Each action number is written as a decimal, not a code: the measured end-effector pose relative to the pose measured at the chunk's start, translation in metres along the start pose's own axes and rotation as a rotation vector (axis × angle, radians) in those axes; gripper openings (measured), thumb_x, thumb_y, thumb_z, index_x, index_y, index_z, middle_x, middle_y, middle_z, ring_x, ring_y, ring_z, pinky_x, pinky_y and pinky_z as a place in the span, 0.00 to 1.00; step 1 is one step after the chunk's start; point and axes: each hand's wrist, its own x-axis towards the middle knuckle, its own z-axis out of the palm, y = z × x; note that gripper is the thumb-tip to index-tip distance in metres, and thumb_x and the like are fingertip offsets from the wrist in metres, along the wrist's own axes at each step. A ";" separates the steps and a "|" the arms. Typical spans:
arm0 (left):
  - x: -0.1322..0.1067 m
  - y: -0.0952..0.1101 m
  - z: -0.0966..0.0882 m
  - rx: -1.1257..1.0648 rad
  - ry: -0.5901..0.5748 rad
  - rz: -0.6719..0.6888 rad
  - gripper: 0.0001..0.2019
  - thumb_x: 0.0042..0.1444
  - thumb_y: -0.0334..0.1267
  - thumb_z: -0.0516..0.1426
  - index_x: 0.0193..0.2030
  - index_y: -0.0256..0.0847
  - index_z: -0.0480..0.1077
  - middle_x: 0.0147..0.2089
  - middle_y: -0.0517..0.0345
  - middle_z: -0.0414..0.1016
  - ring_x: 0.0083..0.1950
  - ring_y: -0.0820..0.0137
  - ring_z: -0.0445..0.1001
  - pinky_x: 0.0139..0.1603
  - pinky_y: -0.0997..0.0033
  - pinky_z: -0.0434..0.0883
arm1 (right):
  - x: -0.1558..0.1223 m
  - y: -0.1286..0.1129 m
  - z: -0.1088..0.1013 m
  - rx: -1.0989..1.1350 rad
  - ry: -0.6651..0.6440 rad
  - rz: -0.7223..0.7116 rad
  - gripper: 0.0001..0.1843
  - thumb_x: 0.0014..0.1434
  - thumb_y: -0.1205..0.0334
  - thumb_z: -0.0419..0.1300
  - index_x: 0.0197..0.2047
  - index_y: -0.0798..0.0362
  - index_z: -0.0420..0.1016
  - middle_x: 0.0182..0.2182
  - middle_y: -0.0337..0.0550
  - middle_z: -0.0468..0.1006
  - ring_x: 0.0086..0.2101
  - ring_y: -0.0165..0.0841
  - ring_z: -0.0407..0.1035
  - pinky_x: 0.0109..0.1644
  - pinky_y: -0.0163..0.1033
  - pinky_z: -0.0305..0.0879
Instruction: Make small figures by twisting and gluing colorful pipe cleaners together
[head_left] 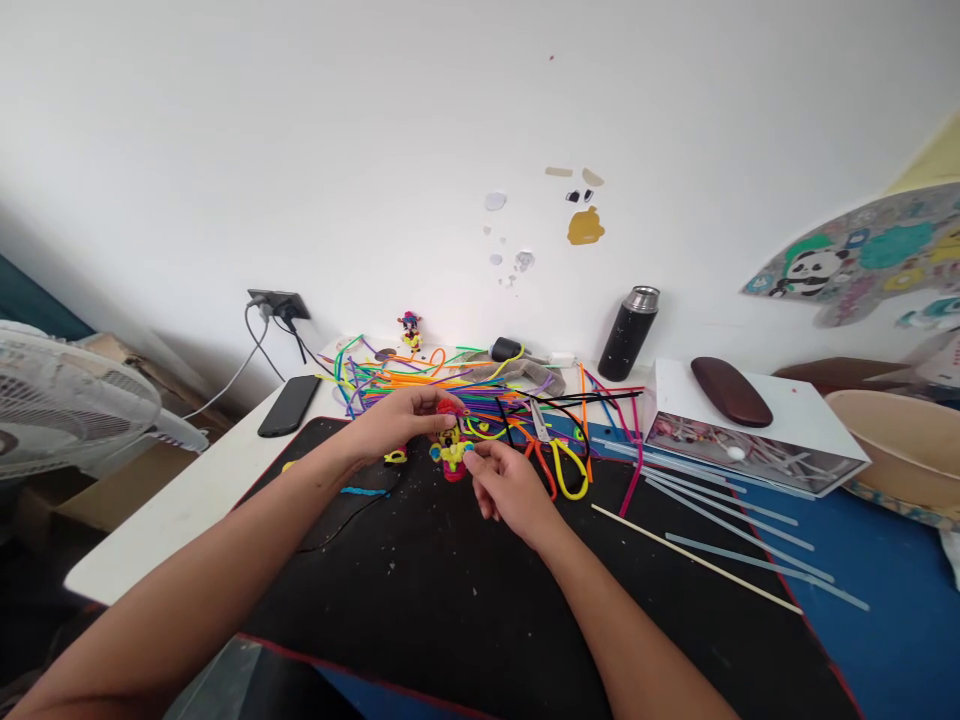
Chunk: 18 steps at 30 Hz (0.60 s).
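Over the black mat, both hands are at a small pipe-cleaner figure (451, 462) with a red top, yellow body, blue bits and a pink base. My left hand (401, 422) pinches its red top from the left, thumb in front. On the other side, the fingertips of my right hand (511, 490) are closed on its blue part at the right. A small yellow-and-pink piece (395, 457) lies beside my left wrist. To the right of my right hand are scissors (559, 462) with orange and yellow handles. Behind the hands spreads a pile of coloured pipe cleaners (420, 385).
A black phone (289, 406) lies left, near a white fan (75, 390). At the back stand another small figure (410, 330) and a black flask (630, 335). Rightward are glue sticks (750, 520), a wooden stick (697, 560) and a white box (757, 430) topped by a brown case (731, 391).
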 end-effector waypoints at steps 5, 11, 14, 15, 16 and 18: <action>-0.002 0.002 -0.001 0.068 -0.043 0.016 0.18 0.54 0.50 0.69 0.47 0.44 0.82 0.37 0.55 0.81 0.36 0.65 0.76 0.38 0.66 0.72 | 0.000 -0.001 0.000 -0.018 -0.018 0.009 0.29 0.59 0.35 0.64 0.46 0.54 0.72 0.20 0.29 0.69 0.14 0.24 0.61 0.17 0.31 0.52; 0.030 0.002 -0.051 0.070 0.135 0.033 0.22 0.51 0.46 0.71 0.52 0.44 0.79 0.41 0.54 0.84 0.42 0.64 0.80 0.47 0.63 0.74 | -0.002 -0.002 0.001 -0.028 -0.035 0.000 0.27 0.62 0.37 0.64 0.47 0.54 0.75 0.20 0.30 0.68 0.16 0.25 0.62 0.20 0.32 0.54; 0.070 0.000 -0.086 0.162 0.282 0.075 0.18 0.47 0.42 0.72 0.44 0.41 0.80 0.44 0.49 0.84 0.44 0.62 0.80 0.47 0.61 0.74 | -0.003 -0.001 0.002 -0.060 -0.033 0.007 0.24 0.64 0.40 0.63 0.46 0.53 0.76 0.20 0.30 0.69 0.16 0.25 0.63 0.22 0.33 0.56; 0.085 -0.001 -0.096 0.205 0.322 0.082 0.17 0.46 0.41 0.72 0.43 0.40 0.80 0.44 0.49 0.85 0.43 0.61 0.80 0.46 0.61 0.74 | -0.004 -0.001 0.002 -0.073 -0.034 0.008 0.23 0.64 0.41 0.63 0.46 0.53 0.76 0.21 0.30 0.69 0.17 0.25 0.63 0.22 0.33 0.56; 0.099 -0.002 -0.105 0.261 0.366 0.075 0.16 0.45 0.40 0.73 0.41 0.40 0.80 0.43 0.49 0.85 0.42 0.61 0.80 0.45 0.61 0.74 | -0.004 0.000 0.003 -0.087 -0.036 0.008 0.22 0.65 0.41 0.63 0.46 0.53 0.76 0.21 0.30 0.69 0.17 0.25 0.63 0.23 0.33 0.57; 0.126 -0.004 -0.119 0.400 0.415 0.076 0.15 0.46 0.40 0.72 0.41 0.40 0.81 0.41 0.49 0.85 0.42 0.61 0.80 0.43 0.62 0.74 | -0.005 0.000 0.004 -0.109 -0.037 0.007 0.20 0.66 0.43 0.63 0.46 0.53 0.76 0.21 0.30 0.69 0.17 0.26 0.63 0.24 0.33 0.58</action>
